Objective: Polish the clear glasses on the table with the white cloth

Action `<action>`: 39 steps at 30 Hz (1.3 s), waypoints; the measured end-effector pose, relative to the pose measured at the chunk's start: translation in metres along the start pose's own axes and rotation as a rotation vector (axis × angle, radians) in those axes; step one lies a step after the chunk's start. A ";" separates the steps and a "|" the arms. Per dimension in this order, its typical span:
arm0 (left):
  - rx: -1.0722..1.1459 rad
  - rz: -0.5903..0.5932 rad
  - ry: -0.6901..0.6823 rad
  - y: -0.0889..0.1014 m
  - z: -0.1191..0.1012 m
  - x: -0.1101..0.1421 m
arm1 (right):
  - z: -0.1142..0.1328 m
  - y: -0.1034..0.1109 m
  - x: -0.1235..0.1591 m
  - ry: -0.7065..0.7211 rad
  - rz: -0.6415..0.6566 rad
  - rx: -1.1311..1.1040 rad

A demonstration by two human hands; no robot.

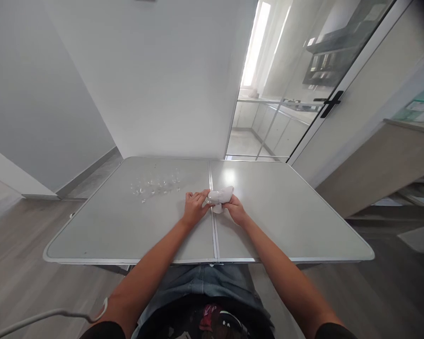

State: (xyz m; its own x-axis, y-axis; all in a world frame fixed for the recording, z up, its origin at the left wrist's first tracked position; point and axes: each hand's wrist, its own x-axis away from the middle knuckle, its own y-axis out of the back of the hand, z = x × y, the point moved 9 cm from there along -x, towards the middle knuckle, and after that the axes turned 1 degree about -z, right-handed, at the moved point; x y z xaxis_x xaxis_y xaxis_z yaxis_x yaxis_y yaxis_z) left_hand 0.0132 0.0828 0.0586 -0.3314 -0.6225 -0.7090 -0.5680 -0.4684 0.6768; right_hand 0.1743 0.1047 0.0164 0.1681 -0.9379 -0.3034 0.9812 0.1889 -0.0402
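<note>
Just above the middle of the bench (279,212), both hands meet over a white cloth (226,194) and a small clear piece (212,199) that sits against its left side. The left hand (195,206) has its grip closed on the clear piece, with the fingers bent over its left end and the thumb below; how tightly they press cannot be told. The right hand (235,209) has its grip closed on the right side of the cloth, which bunches up above the fingers and hangs in a short fold between the two hands. Whether the clear piece is glass or plastic is too fine to tell.

Left of the hands, well apart from them, a group of small clear containers (156,184) lies on the left half of the bench, near its far edge; their see-through sides make them hard to count. A pale metal strip (215,238) divides the bench top, running from the far edge, under the hands, to the near edge. Beyond the bench are a white wall (162,84) and, to the right, a glass door (282,80) with a black handle (330,103). A white cable (53,313) curves beside the left forearm.
</note>
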 end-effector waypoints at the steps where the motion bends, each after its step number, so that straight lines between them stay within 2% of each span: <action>1: -0.005 -0.007 -0.005 0.000 0.000 0.000 | 0.002 -0.003 0.000 0.022 0.025 0.038; 5: 0.002 0.009 -0.061 -0.004 -0.002 0.003 | 0.001 -0.009 0.000 0.077 0.086 0.261; 7: 0.010 0.033 -0.076 -0.007 -0.002 0.003 | -0.002 -0.007 -0.001 0.070 0.087 0.301; 11: 0.041 0.080 -0.059 -0.010 -0.001 0.001 | 0.002 -0.003 -0.001 0.055 0.068 0.164; 15: 0.047 0.044 0.039 -0.007 0.007 0.000 | 0.014 -0.005 -0.001 0.017 0.053 -0.052; 18: 0.039 0.074 0.128 -0.012 0.018 0.003 | 0.022 -0.005 -0.001 0.011 0.036 -0.094; 20: 0.071 0.123 0.124 -0.018 0.021 0.005 | 0.023 -0.001 -0.001 0.007 0.011 -0.084; 24: 0.132 0.146 0.075 -0.021 0.021 0.007 | 0.020 0.008 0.001 0.033 -0.041 -0.012; 29: 0.086 0.110 -0.004 -0.015 0.013 0.006 | 0.017 -0.002 0.000 0.144 0.072 0.256; 32: 0.040 0.100 -0.030 -0.013 0.009 0.007 | 0.014 -0.003 -0.002 0.149 0.091 0.329; 35: 0.009 0.105 -0.038 -0.014 0.007 0.008 | 0.013 -0.003 -0.004 0.090 0.124 0.265; 39: 0.046 0.114 0.005 -0.016 0.008 0.008 | 0.015 0.002 -0.004 -0.017 0.125 0.072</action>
State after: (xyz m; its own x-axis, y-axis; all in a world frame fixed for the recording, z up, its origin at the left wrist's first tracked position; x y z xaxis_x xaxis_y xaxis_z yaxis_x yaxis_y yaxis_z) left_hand 0.0132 0.0900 0.0407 -0.3926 -0.6732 -0.6266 -0.5606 -0.3650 0.7433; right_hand 0.1773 0.1045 0.0318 0.2902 -0.9135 -0.2852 0.9567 0.2834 0.0658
